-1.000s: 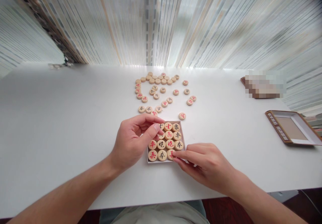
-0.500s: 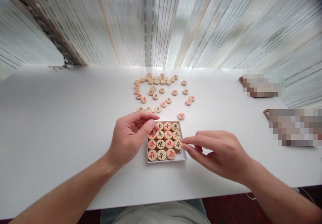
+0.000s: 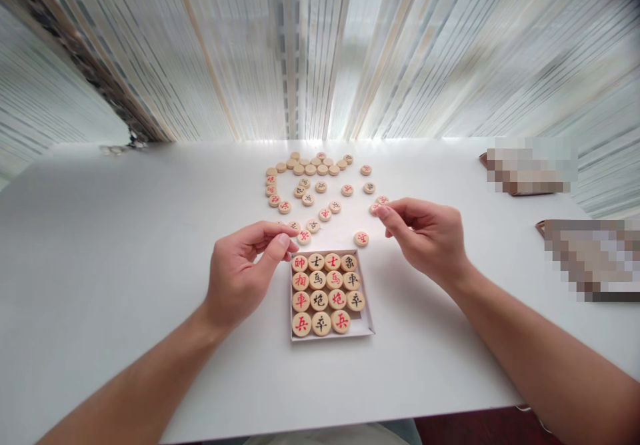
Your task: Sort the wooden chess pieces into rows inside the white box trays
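My left hand (image 3: 245, 268) hovers at the upper left corner of a shallow white box (image 3: 369, 315), fingers loosely curled, thumb and index a little apart, with no piece seen in it. A red-lettered Chinese chess piece (image 3: 304, 238) lies just beyond its fingertips. Inside the box, round wooden pieces (image 3: 319, 300) with red and black characters sit in rows, face up; the lower right corner shows bare bottom. To the right, my right hand (image 3: 427, 238) has its thumb and index at a red-lettered piece (image 3: 375, 209), pinched on its edge and partly covering it. Another red piece (image 3: 383, 200) touches it.
More loose pieces (image 3: 321, 187) are scattered behind the box, several face down in a cluster (image 3: 311, 170) at the back. One red piece (image 3: 361, 238) lies near the box's far right corner. Two blurred-out frame-like objects (image 3: 530, 188) stand at right. A striped curtain (image 3: 320, 52) hangs behind the table.
My right hand has left the black piece at the box's right side and moved up to the loose red pieces. My left hand has drawn back left, uncovering the box's upper left pieces.
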`<action>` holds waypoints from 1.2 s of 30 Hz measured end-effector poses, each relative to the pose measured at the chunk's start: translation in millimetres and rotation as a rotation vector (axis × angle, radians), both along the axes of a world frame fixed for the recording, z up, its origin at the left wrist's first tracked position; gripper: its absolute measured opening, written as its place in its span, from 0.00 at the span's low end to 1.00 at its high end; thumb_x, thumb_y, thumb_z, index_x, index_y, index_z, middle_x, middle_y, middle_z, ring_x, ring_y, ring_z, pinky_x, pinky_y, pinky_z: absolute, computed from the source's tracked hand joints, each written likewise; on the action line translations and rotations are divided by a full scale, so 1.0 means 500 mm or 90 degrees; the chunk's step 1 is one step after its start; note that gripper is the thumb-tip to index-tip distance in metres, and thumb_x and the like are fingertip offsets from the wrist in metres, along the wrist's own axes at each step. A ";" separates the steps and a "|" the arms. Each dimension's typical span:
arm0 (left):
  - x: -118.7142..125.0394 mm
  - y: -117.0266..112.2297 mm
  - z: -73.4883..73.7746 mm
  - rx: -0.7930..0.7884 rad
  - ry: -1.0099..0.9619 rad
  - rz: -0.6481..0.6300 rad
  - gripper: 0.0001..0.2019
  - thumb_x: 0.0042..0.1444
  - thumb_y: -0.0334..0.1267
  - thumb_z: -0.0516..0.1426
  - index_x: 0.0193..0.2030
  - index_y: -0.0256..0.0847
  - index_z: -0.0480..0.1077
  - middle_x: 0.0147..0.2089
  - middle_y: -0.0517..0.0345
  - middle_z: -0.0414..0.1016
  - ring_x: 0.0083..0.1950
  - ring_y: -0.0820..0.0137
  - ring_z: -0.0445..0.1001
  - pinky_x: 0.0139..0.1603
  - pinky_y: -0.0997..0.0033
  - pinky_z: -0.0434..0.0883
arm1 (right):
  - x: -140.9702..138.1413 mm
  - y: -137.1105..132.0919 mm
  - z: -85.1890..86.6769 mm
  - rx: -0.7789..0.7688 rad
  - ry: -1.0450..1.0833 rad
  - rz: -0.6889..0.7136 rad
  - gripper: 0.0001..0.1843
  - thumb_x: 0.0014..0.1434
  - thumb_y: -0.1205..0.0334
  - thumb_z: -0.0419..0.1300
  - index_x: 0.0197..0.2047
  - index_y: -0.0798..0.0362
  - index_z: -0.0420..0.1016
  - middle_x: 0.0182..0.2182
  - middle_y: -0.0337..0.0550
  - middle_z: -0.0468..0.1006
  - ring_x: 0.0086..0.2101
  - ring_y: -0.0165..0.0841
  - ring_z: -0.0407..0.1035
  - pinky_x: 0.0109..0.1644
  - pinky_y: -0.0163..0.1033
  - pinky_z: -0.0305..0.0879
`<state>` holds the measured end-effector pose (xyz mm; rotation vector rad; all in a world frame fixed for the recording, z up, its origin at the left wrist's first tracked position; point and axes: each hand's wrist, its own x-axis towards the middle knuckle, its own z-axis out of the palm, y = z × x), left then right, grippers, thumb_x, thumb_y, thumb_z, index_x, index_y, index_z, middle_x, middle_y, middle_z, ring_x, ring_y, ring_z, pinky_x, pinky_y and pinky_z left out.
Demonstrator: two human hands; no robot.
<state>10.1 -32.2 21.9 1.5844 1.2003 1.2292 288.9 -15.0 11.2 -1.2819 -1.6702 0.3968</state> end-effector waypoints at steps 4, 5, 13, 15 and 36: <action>0.000 -0.001 -0.007 0.020 0.061 0.000 0.07 0.66 0.34 0.62 0.40 0.40 0.84 0.33 0.57 0.86 0.33 0.69 0.83 0.39 0.71 0.80 | 0.023 0.011 -0.009 0.031 0.014 -0.049 0.22 0.70 0.46 0.65 0.29 0.52 0.81 0.18 0.38 0.74 0.19 0.30 0.63 0.23 0.37 0.59; 0.000 -0.001 -0.008 0.022 0.069 0.003 0.07 0.66 0.34 0.62 0.40 0.40 0.84 0.33 0.58 0.85 0.33 0.69 0.82 0.40 0.71 0.80 | 0.024 0.014 -0.011 0.029 0.018 -0.049 0.22 0.70 0.47 0.65 0.29 0.52 0.81 0.17 0.38 0.74 0.18 0.30 0.63 0.23 0.37 0.58; -0.001 0.004 -0.006 0.003 0.050 0.020 0.07 0.67 0.33 0.62 0.41 0.41 0.84 0.33 0.59 0.85 0.34 0.71 0.82 0.39 0.73 0.79 | 0.008 0.005 -0.024 0.037 -0.067 0.045 0.18 0.71 0.57 0.63 0.28 0.51 0.78 0.17 0.37 0.73 0.18 0.28 0.59 0.23 0.37 0.56; -0.002 0.004 -0.003 0.003 0.044 0.019 0.08 0.68 0.33 0.61 0.40 0.41 0.84 0.33 0.60 0.85 0.34 0.71 0.81 0.39 0.73 0.79 | 0.008 0.003 -0.024 0.040 -0.076 0.054 0.17 0.71 0.59 0.63 0.28 0.51 0.78 0.17 0.37 0.73 0.18 0.28 0.58 0.23 0.36 0.55; -0.005 0.010 -0.011 0.018 0.075 0.016 0.08 0.68 0.36 0.61 0.41 0.41 0.84 0.37 0.58 0.87 0.38 0.69 0.84 0.43 0.71 0.79 | 0.005 0.005 -0.031 0.014 -0.087 0.060 0.15 0.68 0.63 0.64 0.28 0.52 0.78 0.17 0.35 0.72 0.19 0.27 0.56 0.23 0.35 0.54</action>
